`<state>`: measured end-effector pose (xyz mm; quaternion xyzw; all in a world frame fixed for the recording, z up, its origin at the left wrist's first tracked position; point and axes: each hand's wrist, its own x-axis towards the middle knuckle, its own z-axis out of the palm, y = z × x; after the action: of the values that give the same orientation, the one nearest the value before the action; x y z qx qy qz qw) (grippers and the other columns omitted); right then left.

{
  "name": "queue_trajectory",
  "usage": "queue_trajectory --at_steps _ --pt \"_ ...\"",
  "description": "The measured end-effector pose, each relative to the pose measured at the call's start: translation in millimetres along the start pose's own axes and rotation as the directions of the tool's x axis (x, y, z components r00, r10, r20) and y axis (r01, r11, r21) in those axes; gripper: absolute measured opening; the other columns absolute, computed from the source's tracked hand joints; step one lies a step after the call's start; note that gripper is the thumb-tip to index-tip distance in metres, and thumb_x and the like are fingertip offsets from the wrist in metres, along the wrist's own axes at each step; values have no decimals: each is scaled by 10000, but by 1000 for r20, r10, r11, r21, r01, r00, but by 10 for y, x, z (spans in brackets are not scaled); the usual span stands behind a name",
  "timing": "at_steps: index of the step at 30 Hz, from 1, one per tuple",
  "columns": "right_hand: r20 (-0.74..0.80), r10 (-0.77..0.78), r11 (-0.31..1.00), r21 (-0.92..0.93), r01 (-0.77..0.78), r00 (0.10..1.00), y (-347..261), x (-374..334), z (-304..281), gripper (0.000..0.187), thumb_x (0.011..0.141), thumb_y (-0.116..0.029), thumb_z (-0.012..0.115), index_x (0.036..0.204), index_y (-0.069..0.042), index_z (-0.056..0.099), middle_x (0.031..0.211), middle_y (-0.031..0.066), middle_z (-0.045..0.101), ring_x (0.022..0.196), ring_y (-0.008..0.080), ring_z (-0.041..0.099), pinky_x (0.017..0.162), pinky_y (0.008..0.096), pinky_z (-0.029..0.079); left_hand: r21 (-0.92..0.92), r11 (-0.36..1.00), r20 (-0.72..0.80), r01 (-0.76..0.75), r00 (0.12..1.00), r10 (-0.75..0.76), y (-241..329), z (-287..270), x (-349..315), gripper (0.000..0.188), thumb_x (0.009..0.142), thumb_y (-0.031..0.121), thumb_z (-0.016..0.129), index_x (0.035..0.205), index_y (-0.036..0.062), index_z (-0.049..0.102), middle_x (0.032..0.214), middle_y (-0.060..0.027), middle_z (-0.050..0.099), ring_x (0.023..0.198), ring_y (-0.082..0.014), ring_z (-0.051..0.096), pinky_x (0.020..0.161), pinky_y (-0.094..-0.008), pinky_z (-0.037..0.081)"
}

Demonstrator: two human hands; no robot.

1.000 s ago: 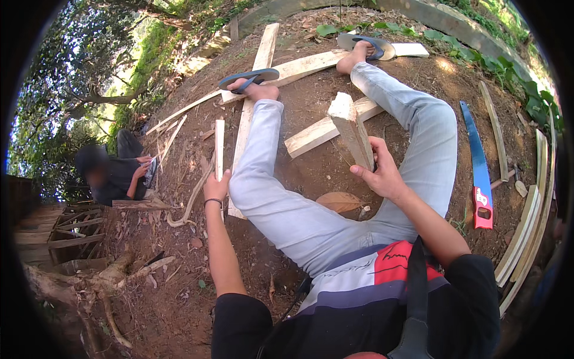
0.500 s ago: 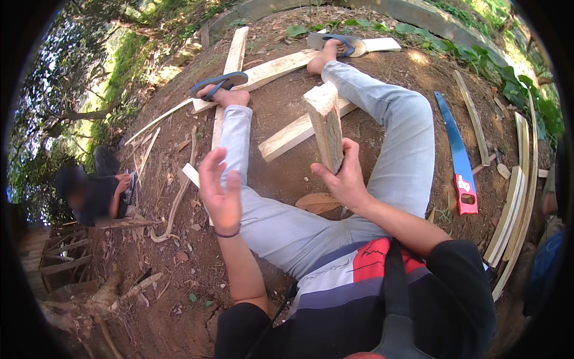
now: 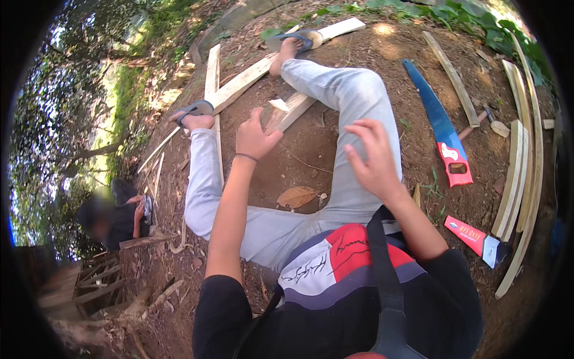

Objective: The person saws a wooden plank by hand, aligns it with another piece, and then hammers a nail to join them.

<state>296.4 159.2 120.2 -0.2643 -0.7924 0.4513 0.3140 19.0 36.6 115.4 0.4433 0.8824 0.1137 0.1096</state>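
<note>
My left hand (image 3: 256, 136) is stretched forward with its fingers apart, beside a short squared wooden block (image 3: 296, 110) on the soil between my feet. Whether its thumb touches the block I cannot tell. A pale, rough, chipped piece of wood (image 3: 278, 105) shows at the block's near end; I cannot make out whether it is separate. Over my bent right knee, my right hand (image 3: 373, 157) hovers empty, fingers loosely spread. Under my sandalled feet runs a long pale board (image 3: 245, 81), which meets another wooden strip (image 3: 212, 72) on the left.
To the right lie a handsaw (image 3: 436, 113) with a blue blade and red handle, a hammer (image 3: 475, 124), a red cardboard sleeve (image 3: 469, 236) and several long wooden strips (image 3: 513, 179). A dry leaf (image 3: 297, 196) rests between my legs. Another person (image 3: 116, 215) sits far left.
My right hand has let go of the upright wooden block and opened. My left hand has reached forward and right, toward the wood on the ground. The view has shifted and turned.
</note>
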Motion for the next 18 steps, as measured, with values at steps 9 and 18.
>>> queue_trajectory --at_steps 9,18 --pt "49 513 540 -794 -278 857 1309 -707 -1532 491 867 -257 666 1290 -65 507 1283 179 490 1161 390 488 957 486 413 200 973 204 114 967 -156 -1165 477 -110 615 651 334 682 1169 26 559 1193 -192 545 1117 -378 500 980 -420 436" --pt "272 621 579 -791 -196 735 1371 -952 -1597 698 634 -15 790 1237 -21 437 1127 220 482 1101 419 496 921 461 427 -26 988 147 151 978 -146 -1185 535 48 616 649 279 669 1212 61 547 1106 -164 604 1008 -373 589 900 -454 479"
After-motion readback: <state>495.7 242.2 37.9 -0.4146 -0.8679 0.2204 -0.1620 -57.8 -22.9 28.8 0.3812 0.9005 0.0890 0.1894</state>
